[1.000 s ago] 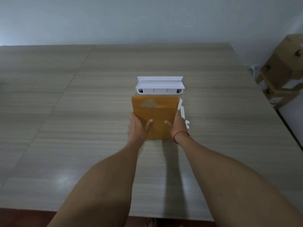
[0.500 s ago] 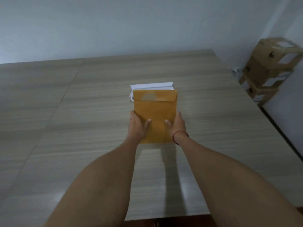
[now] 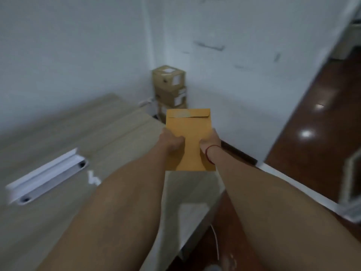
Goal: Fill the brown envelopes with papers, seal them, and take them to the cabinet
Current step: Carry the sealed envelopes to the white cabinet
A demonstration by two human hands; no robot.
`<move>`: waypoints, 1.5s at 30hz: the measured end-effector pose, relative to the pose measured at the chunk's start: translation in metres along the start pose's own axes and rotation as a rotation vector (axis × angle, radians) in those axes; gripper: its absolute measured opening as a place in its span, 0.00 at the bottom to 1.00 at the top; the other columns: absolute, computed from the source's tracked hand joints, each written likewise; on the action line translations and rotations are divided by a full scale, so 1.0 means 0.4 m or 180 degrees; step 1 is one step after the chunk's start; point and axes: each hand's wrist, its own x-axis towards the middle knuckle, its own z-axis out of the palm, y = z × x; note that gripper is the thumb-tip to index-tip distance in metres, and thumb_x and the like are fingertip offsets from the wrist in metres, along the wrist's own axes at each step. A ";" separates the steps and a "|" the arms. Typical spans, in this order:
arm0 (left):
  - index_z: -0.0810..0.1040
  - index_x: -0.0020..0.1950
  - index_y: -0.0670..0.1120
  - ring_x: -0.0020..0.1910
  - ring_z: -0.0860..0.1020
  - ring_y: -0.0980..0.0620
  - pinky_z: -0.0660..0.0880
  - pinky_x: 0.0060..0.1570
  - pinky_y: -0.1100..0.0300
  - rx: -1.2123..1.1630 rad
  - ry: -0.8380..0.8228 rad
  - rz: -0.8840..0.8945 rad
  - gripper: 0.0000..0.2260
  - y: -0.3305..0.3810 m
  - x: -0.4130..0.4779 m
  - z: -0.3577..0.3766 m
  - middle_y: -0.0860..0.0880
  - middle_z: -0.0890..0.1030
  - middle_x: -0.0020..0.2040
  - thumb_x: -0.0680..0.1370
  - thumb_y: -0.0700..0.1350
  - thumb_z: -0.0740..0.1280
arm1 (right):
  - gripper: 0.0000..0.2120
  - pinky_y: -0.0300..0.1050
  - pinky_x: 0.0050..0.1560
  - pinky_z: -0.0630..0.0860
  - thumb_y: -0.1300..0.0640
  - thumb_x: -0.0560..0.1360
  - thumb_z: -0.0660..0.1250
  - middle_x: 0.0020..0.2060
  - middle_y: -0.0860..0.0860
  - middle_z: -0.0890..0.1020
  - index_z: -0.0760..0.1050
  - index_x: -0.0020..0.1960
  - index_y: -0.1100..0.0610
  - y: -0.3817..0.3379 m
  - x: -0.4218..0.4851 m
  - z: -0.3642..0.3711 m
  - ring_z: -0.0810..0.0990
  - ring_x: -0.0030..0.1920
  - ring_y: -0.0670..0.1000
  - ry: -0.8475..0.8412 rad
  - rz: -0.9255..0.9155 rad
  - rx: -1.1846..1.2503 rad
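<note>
Gripping brown envelope (image 3: pixel 189 137) upright, both arms outstretched.

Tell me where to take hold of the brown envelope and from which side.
Take the brown envelope by its long side edges near the middle, one grip from each side, as the left hand and right hand do; it is flat, thin and flap-closed.

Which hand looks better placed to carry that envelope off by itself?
Either: left hand and right hand grip opposite edges of the envelope alike. The right is perhaps slightly better, on the open-floor side.
</note>
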 end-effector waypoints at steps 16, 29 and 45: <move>0.47 0.76 0.35 0.72 0.64 0.39 0.66 0.67 0.51 0.0910 -0.1573 0.1145 0.31 0.843 -0.199 1.114 0.38 0.60 0.75 0.81 0.47 0.58 | 0.21 0.51 0.63 0.70 0.57 0.78 0.65 0.68 0.57 0.72 0.66 0.69 0.59 0.614 0.190 -1.137 0.71 0.67 0.60 0.2061 0.1141 0.0636; 0.49 0.76 0.35 0.72 0.65 0.40 0.67 0.66 0.52 0.1716 -0.2936 0.2379 0.31 1.255 -0.715 1.947 0.38 0.61 0.75 0.81 0.46 0.61 | 0.19 0.52 0.62 0.71 0.57 0.78 0.64 0.64 0.59 0.73 0.67 0.67 0.61 1.186 -0.030 -1.899 0.73 0.64 0.61 0.3422 0.2269 0.0844; 0.50 0.77 0.39 0.72 0.65 0.40 0.67 0.67 0.51 0.2041 -0.3787 0.2965 0.31 1.580 -1.372 2.755 0.41 0.62 0.75 0.80 0.49 0.61 | 0.17 0.51 0.55 0.71 0.56 0.78 0.64 0.62 0.58 0.74 0.67 0.65 0.59 1.751 -0.327 -2.675 0.74 0.61 0.60 0.4330 0.2956 0.1209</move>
